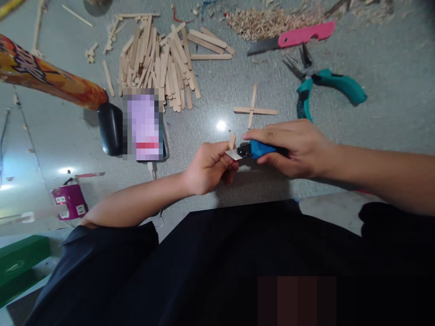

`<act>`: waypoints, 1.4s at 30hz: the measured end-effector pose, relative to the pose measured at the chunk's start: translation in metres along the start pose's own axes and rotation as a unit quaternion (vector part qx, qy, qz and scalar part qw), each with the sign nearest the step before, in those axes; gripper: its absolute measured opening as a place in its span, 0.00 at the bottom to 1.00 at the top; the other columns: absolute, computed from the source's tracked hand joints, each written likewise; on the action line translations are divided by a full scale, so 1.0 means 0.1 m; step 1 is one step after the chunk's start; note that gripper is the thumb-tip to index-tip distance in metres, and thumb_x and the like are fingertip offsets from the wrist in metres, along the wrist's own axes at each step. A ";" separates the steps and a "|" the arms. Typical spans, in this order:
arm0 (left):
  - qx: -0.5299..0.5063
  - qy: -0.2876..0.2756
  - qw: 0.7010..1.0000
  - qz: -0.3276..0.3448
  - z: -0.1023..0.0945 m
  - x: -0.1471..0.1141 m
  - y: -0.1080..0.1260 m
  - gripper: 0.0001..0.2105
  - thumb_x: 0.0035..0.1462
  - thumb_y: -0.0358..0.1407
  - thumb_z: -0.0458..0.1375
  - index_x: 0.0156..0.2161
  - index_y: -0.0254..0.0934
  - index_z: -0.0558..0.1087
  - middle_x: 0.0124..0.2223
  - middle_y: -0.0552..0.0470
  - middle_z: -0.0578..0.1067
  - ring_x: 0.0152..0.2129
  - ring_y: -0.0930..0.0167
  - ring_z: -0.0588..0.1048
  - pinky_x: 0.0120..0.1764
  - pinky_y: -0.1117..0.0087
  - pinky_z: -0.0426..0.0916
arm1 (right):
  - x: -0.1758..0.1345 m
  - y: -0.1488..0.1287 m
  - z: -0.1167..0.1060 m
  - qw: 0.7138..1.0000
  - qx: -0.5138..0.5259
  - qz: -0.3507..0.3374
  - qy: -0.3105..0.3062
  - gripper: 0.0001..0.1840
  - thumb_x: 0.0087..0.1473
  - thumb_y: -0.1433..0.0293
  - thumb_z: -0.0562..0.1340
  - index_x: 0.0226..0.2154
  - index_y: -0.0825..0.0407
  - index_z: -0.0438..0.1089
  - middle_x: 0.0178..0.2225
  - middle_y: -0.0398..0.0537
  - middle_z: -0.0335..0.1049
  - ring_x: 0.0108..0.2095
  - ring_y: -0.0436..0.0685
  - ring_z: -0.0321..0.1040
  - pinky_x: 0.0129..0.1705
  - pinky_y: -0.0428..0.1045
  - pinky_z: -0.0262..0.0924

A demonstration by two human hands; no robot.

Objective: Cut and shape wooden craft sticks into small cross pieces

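Note:
My left hand (212,165) is closed around a wooden craft stick (232,141), whose rounded end pokes up past the fingers; the rest of it is hidden. In my right hand (295,147) is a blue and black utility knife (260,149), gripped by its handle. Its bare blade points left and lies across the stick, close to my left fingertips. Just beyond both hands, two craft sticks form a cross (256,110) on the table. Pliers (309,74) with teal handles lie spread above my right hand.
A pile of craft sticks (149,63) covers the back left. Behind stand wood shavings (261,22) and a pink-handled knife (306,35) with its blade out. Left are a phone (145,124) with a cable, a black case (110,129), an orange tube (50,74) and a purple socket block (71,201).

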State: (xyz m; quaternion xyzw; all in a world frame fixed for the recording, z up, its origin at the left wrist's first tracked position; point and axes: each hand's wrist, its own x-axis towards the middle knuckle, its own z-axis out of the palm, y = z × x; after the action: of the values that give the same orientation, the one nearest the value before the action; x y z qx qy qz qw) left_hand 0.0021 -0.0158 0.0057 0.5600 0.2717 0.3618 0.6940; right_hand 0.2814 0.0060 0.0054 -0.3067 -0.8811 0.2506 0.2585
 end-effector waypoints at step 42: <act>-0.158 0.028 0.985 -0.066 -0.05 0.07 0.03 0.21 0.76 0.52 0.68 0.37 0.35 0.79 0.24 0.53 0.83 0.16 0.69 0.83 0.21 0.76 0.77 | 0.04 0.01 -0.12 0.999 -0.048 0.010 -0.013 0.29 0.80 0.46 0.59 0.70 0.44 0.76 0.40 0.50 0.86 0.40 0.66 0.84 0.39 0.58 0.71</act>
State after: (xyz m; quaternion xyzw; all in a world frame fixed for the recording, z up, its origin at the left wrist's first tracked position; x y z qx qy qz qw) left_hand 0.0022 -0.0070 0.0080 0.4138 0.2666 0.3689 0.7884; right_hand 0.2863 0.0129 0.0154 -0.3244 -0.8922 0.2142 0.2297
